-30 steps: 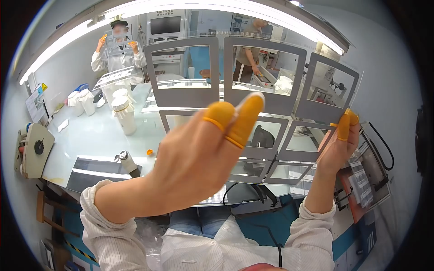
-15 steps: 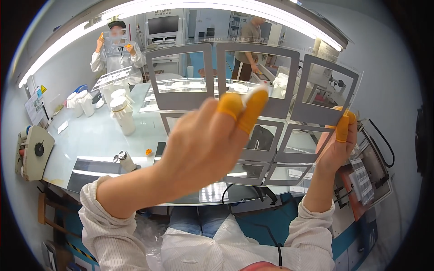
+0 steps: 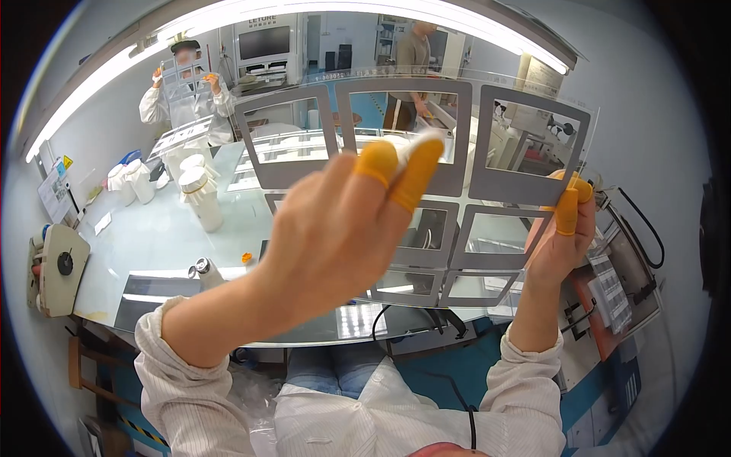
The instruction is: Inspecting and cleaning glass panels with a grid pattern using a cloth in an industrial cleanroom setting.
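A clear sheet (image 3: 463,199) printed with several grey window-shaped frames stands tilted up before me. My right hand (image 3: 561,236), with orange finger cots, grips its right edge between thumb and fingers. In front of the sheet's upper middle is my left hand (image 3: 327,236), closed in a pinch with orange cots on thumb and finger. A small white wad (image 3: 432,135), blurred, sticks out between those fingertips; it looks like a wipe. Whether the wad touches the sheet, I cannot tell. Part of the lower left frames is hidden behind my left hand and forearm.
White cloth-covered jars (image 3: 199,196) stand on the glass-topped table (image 3: 152,236), left of the sheet. A small metal-capped bottle (image 3: 205,272) and an orange scrap (image 3: 247,258) lie nearer. Across the table a co-worker (image 3: 186,99) holds up a similar sheet. A lamp tube (image 3: 304,7) arches overhead.
The sheet and both hands have shifted slightly left in view. My left hand keeps its pinch on the white wad, and my right hand keeps the sheet's edge.
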Demonstrator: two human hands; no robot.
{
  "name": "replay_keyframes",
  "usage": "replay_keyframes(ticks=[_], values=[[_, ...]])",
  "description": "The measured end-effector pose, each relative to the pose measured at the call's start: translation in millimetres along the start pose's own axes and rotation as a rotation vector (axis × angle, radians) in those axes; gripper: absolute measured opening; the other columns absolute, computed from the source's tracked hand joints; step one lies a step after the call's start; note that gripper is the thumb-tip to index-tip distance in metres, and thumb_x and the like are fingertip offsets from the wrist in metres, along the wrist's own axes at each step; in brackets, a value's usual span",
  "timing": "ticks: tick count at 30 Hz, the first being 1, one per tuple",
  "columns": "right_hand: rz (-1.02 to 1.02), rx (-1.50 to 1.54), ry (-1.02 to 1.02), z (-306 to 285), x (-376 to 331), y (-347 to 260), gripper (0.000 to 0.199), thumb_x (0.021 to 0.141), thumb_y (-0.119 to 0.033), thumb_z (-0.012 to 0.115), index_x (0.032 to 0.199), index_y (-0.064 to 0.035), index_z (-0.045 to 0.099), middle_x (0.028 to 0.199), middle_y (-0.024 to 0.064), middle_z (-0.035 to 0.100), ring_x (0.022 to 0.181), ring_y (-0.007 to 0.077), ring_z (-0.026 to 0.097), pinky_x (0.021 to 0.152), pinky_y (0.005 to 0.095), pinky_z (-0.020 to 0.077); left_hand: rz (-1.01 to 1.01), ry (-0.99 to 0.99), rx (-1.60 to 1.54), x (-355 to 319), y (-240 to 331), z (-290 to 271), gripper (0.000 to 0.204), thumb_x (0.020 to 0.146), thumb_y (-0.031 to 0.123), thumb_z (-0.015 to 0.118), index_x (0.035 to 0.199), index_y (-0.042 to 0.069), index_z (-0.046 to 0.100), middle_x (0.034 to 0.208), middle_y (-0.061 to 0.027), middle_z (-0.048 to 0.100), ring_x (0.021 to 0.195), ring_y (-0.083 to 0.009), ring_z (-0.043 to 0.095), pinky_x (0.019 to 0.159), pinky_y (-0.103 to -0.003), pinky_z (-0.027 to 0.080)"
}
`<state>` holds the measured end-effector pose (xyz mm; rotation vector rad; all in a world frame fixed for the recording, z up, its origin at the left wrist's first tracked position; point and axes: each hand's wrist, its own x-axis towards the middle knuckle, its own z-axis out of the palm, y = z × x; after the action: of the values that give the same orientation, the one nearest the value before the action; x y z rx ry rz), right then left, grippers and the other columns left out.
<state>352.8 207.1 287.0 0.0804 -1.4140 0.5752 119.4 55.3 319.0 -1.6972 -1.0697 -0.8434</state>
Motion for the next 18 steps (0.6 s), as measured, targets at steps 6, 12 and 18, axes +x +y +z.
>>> replay_keyframes(ticks=[6,12,18], values=[[0.019,0.033,0.012,9.4,-2.2,-1.3,0.023,0.088,-0.011,0.057,0.107,0.0011,0.055,0.101,0.0059,0.059,0.094,0.0103,0.055,0.091,0.0259,0.0383,-0.056,0.057,0.056,10.4,-14.5,0.2,0.054,0.068,-0.005,0.058,0.121,0.009,0.054,0.096,-0.0096,0.051,0.067,-0.0193,0.054,0.051,-0.027,0.047],[0.027,0.004,0.018,17.7,-1.4,-2.9,0.022,0.087,-0.011,0.058,0.105,0.0012,0.056,0.098,0.0051,0.059,0.092,0.0100,0.054,0.089,0.0247,0.0386,-0.083,0.226,0.074,12.0,-65.1,-38.2,0.033,0.074,-0.008,0.050,0.106,0.000,0.057,0.105,-0.0148,0.056,0.083,-0.0262,0.057,0.072,-0.032,0.046],[0.109,0.056,0.053,11.5,2.2,-0.3,0.021,0.087,-0.011,0.058,0.105,0.0011,0.056,0.096,0.0036,0.059,0.091,0.0092,0.053,0.088,0.0237,0.0375,-0.827,0.466,-0.427,-28.6,-123.7,-69.7,0.035,0.083,0.004,0.043,0.116,-0.002,0.054,0.097,-0.0040,0.058,0.069,-0.0045,0.051,0.057,-0.016,0.040]])
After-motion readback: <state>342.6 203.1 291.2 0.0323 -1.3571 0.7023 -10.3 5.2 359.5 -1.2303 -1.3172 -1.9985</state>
